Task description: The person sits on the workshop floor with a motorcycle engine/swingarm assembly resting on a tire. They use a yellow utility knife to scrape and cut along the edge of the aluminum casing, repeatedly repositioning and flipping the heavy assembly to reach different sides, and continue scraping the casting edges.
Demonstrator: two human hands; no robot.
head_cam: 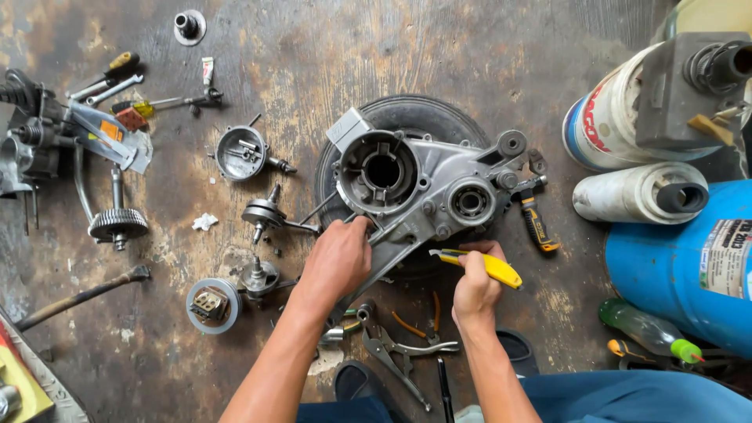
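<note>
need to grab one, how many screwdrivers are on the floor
2 that I can tell: a dark-and-yellow-handled screwdriver at upper left, and an amber-handled screwdriver just below it. Others may be hidden among the parts.

One engine case [427, 192] is seen dead centre, one tyre [439, 117] under it, two hands [337, 262] [474, 290] at 6 o'clock, one yellow knife [489, 266], three cylinders [638, 192] around 3 o'clock.
</note>
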